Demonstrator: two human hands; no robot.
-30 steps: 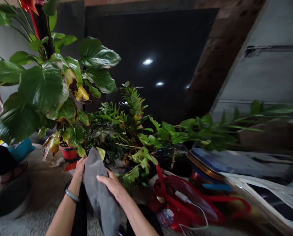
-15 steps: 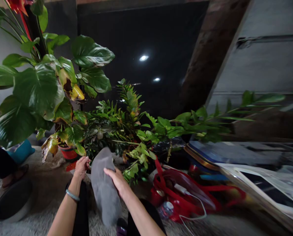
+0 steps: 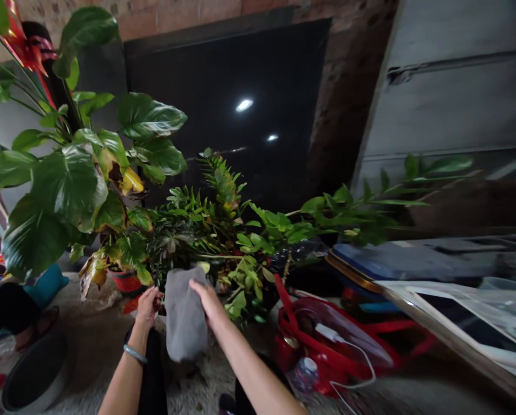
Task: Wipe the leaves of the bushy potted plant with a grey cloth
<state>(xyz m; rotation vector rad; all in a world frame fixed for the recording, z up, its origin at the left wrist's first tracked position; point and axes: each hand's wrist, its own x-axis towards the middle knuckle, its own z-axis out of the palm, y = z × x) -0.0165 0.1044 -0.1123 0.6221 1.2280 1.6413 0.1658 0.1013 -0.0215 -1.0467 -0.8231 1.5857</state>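
A soft grey cloth [image 3: 185, 323] hangs in front of my legs, gripped near its upper right corner by my right hand [image 3: 206, 300], thumb on the near side. To the left of the cloth, my left hand [image 3: 147, 306] is closed, its fingers curled and the fingertips pressed together. Whatever those fingers hold, if anything, is too small to make out. A grey bangle [image 3: 135, 353] sits on the left wrist. Just beyond both hands stand leafy green plants [image 3: 223, 230].
A big-leaved potted plant [image 3: 71, 184] rises at left, above a dark tub [image 3: 35, 374] and another person's foot [image 3: 41, 325]. To the right lie a red bag [image 3: 327, 328] with a white cable [image 3: 365, 357], a plastic bottle [image 3: 305, 373] and a white-framed panel [image 3: 465, 323].
The cloth has gone from a long, swinging shape to a shorter, squarer one, still in my right hand. The left hand stays closed. The view has shifted slightly.
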